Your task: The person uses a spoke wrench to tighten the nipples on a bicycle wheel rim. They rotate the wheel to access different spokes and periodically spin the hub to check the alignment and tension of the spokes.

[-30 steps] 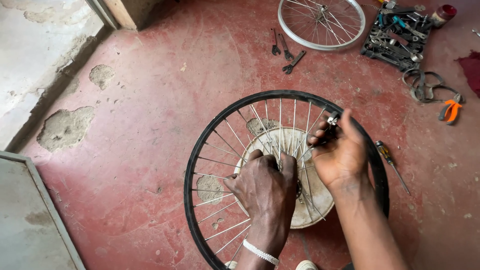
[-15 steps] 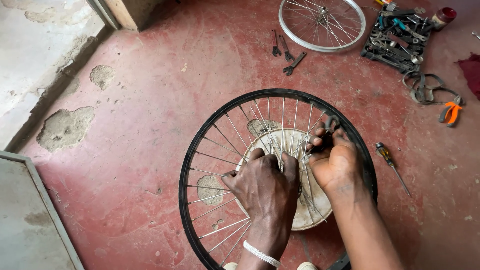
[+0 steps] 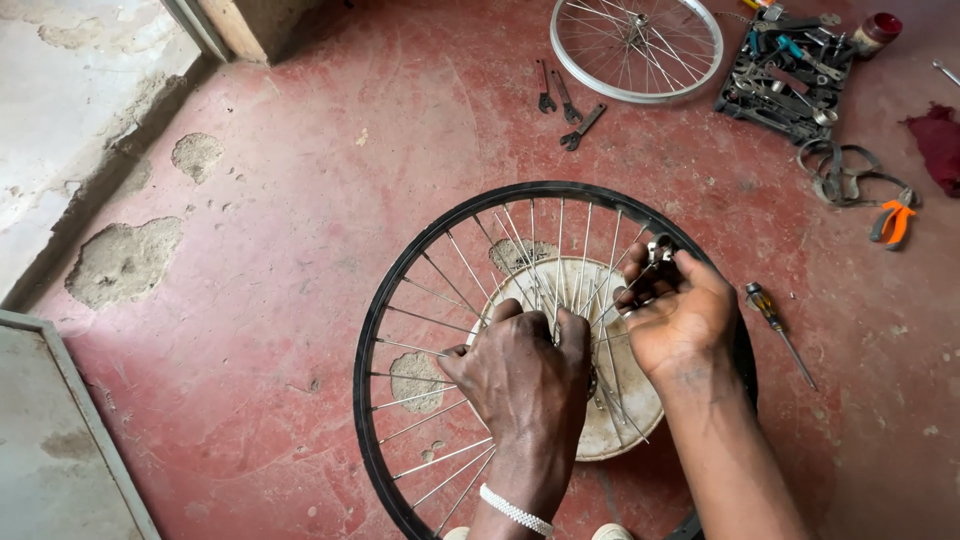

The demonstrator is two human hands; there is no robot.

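A black bicycle wheel rim (image 3: 395, 285) with thin metal spokes lies flat on the red floor over a round pale disc (image 3: 620, 420). My left hand (image 3: 520, 375) rests on the wheel's middle, fingers curled down around the hub and spokes. My right hand (image 3: 680, 310) is at the rim's right side, fingertips pinched on a small metal spoke tool (image 3: 660, 248) at a spoke end.
A screwdriver (image 3: 775, 320) lies just right of the wheel. Farther back are a silver wheel (image 3: 635, 45), wrenches (image 3: 565, 100), a tray of tools (image 3: 790, 75), orange pliers (image 3: 893, 220), metal rings (image 3: 835, 165) and a red cloth (image 3: 940, 140). A grey slab (image 3: 50, 430) sits left.
The view has shifted slightly. My right hand stays at the rim's right side, working the small tool on the spoke; my left hand has kept its hold on the hub.
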